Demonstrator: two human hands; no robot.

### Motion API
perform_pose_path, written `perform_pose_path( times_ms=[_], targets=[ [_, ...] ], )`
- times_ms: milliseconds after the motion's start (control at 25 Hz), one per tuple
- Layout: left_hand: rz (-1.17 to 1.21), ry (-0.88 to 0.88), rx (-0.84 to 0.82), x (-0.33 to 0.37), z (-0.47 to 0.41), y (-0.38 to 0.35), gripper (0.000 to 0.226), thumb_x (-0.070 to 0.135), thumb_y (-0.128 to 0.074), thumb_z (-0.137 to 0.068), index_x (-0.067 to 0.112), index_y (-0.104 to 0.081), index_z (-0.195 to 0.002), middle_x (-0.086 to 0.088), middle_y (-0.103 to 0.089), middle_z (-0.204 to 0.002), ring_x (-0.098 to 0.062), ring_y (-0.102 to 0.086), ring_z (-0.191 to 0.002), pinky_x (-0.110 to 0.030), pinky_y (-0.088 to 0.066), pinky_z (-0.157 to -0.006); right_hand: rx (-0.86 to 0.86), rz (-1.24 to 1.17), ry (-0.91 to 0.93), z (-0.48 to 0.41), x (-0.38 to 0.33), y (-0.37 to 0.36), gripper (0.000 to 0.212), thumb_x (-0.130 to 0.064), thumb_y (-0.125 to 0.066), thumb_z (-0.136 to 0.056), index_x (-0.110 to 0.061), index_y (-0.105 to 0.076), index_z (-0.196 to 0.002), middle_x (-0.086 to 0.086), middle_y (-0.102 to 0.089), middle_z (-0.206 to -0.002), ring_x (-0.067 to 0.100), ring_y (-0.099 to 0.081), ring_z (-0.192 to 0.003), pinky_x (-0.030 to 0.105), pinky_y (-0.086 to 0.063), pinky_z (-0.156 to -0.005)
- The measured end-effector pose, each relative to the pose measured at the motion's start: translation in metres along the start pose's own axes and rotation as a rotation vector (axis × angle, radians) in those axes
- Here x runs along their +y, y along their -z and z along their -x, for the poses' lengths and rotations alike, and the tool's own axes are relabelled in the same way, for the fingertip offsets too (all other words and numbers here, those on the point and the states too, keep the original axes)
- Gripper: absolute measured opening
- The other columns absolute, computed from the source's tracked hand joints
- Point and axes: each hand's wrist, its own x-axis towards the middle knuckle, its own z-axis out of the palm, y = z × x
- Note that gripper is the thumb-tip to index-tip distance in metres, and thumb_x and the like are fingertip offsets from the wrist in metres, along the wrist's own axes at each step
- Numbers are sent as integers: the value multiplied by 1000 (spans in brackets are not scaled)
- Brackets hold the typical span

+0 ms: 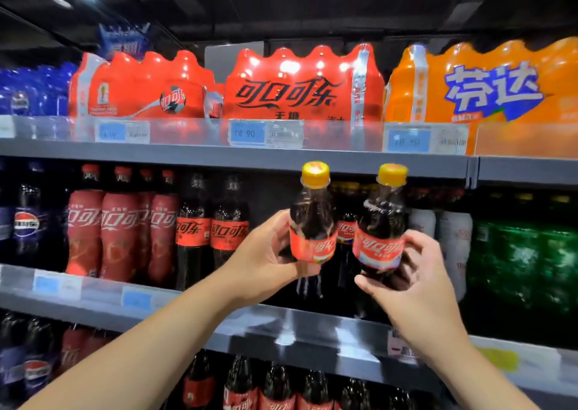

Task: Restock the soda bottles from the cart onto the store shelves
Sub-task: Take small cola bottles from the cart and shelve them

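Two small cola bottles with yellow caps and red labels are held up in front of the middle shelf (312, 325). My left hand (262, 262) grips the left bottle (312, 215) around its lower body. My right hand (413, 272) grips the right bottle (381, 221) from below and behind. Both bottles stand upright, side by side, close to a dark gap in the row where more yellow-capped bottles (345, 231) stand further back. The cart is out of view.
The top shelf (219, 154) carries shrink-wrapped red cola packs (300, 87) and an orange pack (488, 87). Red-labelled cola bottles (119, 231) and blue bottles (28, 221) fill the middle shelf's left; green bottles (525, 259) fill its right. More cola bottles (275, 391) stand on the shelf below.
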Motion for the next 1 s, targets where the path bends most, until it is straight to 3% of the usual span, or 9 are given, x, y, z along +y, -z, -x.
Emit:
perform_pose_path(
  times_ms=[120, 240, 320, 400, 520, 640, 800, 880, 1000],
  targets=[
    [-37, 72, 5, -22, -3, -1, 40, 4, -80, -81, 21, -61, -112, 4, -73, -116, -13, -67, -115, -33, -55, -98, -48, 85, -89, -2, 19, -1, 73, -10, -95, -65, -47, -48, -109, -18, -68, -115, -3, -65, -109, 37, -53, -102],
    [-36, 114, 14, -38, -9, -2, 48, 6, -77, -84, 19, -57, -126, 6, -72, -123, -10, -65, -119, -26, -49, -104, -56, 190, -137, -14, 21, -1, 59, -19, -95, -65, -35, -51, -102, -13, -71, -106, 4, -69, -101, 42, -56, -98],
    [-11, 152, 26, -47, -16, 0, 52, 1, -74, -87, 17, -52, -131, 3, -72, -123, -11, -65, -119, -25, -50, -101, -80, 251, -159, -23, 20, -4, 51, -20, -94, -68, -32, -53, -96, -5, -73, -101, 15, -71, -98, 48, -57, -94],
    [12, 196, 41, -54, -26, 0, 51, -3, -72, -88, 20, -51, -128, 4, -73, -118, -8, -67, -112, -22, -52, -91, -107, 317, -183, -29, 20, -9, 51, -25, -93, -71, -29, -54, -104, 4, -74, -102, 26, -72, -97, 50, -58, -91],
    [30, 255, 18, -62, -38, -3, 48, -2, -70, -90, 30, -53, -122, 12, -73, -110, 3, -69, -99, -14, -52, -75, -126, 337, -208, -38, 20, -17, 76, -26, -91, -74, -20, -43, -133, 1, -66, -119, 24, -65, -108, 36, -52, -92],
    [-55, 288, -30, -63, -47, -2, 45, 9, -73, -91, 41, -54, -116, 16, -74, -105, 3, -69, -96, -16, -52, -72, -153, 359, -221, -45, 18, -26, 75, -24, -90, -76, -21, -40, -133, -5, -59, -118, 16, -56, -103, 26, -41, -85],
    [-48, 264, 37, -65, -50, -1, 54, 3, -74, -88, 35, -50, -125, 6, -70, -117, -8, -67, -103, -22, -55, -80, -128, 342, -253, -46, 17, -38, 67, -19, -90, -75, -26, -40, -119, -3, -56, -118, 17, -52, -99, 13, -43, -67],
    [-109, 225, 120, -68, -46, -5, 72, 20, -86, -76, 30, -46, -134, 9, -67, -121, -4, -65, -106, -26, -53, -92, -95, 340, -212, -41, 20, -40, 72, -23, -92, -73, -27, -40, -122, -6, -55, -117, 14, -52, -100, 14, -44, -73],
    [-328, 185, 190, -70, -37, -8, 97, 56, -89, -49, 45, -39, -132, 25, -63, -110, 10, -62, -97, -9, -50, -78, 18, 232, -96, -35, 23, -39, 70, -23, -93, -70, -40, -44, -117, -21, -61, -108, -2, -61, -99, 19, -49, -85]
  ],
)
